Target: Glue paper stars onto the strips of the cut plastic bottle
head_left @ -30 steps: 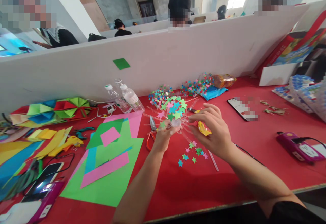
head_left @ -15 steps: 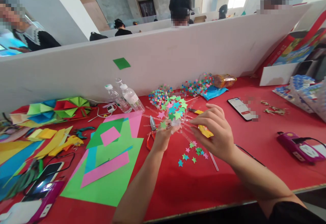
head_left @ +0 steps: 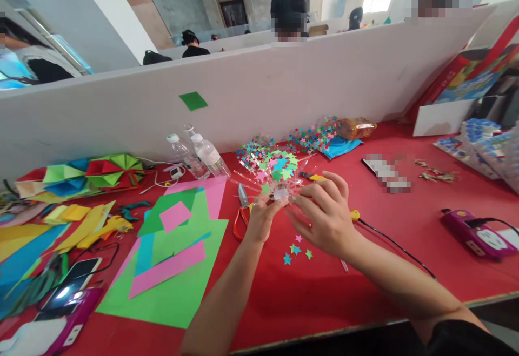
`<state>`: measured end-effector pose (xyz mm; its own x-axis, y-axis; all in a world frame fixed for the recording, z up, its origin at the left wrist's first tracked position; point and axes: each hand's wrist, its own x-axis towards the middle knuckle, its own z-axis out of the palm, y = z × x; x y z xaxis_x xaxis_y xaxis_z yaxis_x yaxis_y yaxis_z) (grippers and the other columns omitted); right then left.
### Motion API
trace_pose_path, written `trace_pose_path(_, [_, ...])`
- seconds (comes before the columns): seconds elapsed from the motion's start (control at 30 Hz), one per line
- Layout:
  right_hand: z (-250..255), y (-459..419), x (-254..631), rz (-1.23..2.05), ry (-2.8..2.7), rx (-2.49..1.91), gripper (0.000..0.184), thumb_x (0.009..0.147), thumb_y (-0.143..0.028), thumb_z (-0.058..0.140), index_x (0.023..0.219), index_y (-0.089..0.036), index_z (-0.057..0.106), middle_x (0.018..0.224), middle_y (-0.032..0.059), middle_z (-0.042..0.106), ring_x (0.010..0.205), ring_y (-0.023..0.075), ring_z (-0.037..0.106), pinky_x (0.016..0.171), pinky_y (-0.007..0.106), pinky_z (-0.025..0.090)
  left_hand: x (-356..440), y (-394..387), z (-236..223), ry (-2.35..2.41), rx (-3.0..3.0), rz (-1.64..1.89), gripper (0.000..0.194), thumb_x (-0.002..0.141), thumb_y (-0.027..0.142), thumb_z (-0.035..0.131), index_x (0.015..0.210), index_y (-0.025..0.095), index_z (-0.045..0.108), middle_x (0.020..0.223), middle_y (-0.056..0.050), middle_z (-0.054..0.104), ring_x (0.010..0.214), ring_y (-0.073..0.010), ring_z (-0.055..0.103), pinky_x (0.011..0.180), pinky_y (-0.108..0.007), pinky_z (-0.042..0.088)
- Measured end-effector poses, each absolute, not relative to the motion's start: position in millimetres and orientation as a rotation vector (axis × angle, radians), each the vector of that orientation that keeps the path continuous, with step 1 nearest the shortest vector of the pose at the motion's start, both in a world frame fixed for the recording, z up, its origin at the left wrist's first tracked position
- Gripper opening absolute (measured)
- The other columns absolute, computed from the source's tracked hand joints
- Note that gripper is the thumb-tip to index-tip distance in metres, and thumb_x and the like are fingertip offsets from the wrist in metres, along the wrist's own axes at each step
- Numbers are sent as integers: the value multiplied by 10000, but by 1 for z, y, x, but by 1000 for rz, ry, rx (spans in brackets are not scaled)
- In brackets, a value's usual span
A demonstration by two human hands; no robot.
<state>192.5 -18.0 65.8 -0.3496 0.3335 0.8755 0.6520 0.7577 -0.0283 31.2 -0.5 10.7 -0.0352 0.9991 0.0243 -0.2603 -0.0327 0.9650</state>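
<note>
My left hand [head_left: 261, 221] is closed around the near end of a clear plastic piece [head_left: 280, 193] with thin strips fanning out. Many green, blue and pink paper stars [head_left: 284, 166] sit on its far side. My right hand [head_left: 322, 213] is at the right of the piece, fingers bent and fingertips close together by its near end; whatever they pinch is too small to make out. Several loose stars [head_left: 296, 249] lie on the red table [head_left: 284, 302] below the hands. Scissors with red handles [head_left: 242, 215] lie left of my left hand, partly hidden by it.
Coloured paper sheets [head_left: 174, 275] lie at the left, a yellow glue gun [head_left: 115, 225] beside them. Clear bottles [head_left: 211, 156] stand before the white partition [head_left: 251, 86]. Star-covered clear pieces [head_left: 316, 135] are at the back. A phone [head_left: 383, 175] and a purple power strip [head_left: 478, 234] lie right.
My right hand has moved left and inward, closer to my left hand and the near end of the plastic piece. It now covers some of the loose stars.
</note>
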Motion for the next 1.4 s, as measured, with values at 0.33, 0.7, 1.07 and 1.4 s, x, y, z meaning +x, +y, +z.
trace_pose_path(0.33, [50,-8,187,-543,-1949,-788,101,803,-184,663,877,-242,625,789,-12,635,773,160,493,1009,440,366,34,-2,16,1006,1003,1364,399,597,297,783,948,146,667,806,-39,706,845,-221,641,814,-327,470])
trace_pose_path(0.7, [50,-5,187,-545,-1926,-747,129,803,-134,635,858,-248,616,738,-23,620,737,153,470,991,421,375,34,-1,8,1001,1025,1364,362,600,315,788,897,160,652,830,-37,700,866,-227,636,829,-336,460])
trace_pose_path(1.07, [45,-3,189,-593,-1907,-739,153,804,-98,610,856,-241,627,700,-41,618,736,144,460,1009,413,352,35,-3,17,1086,1030,1269,383,577,278,772,924,158,663,718,-18,672,823,-221,624,785,-333,461])
trace_pose_path(1.4, [59,-13,191,-458,-1871,-748,115,793,-213,666,884,-233,599,781,-9,618,764,157,508,993,437,371,35,-1,16,1033,987,1334,370,612,250,770,960,160,682,799,-31,715,861,-223,653,825,-328,477])
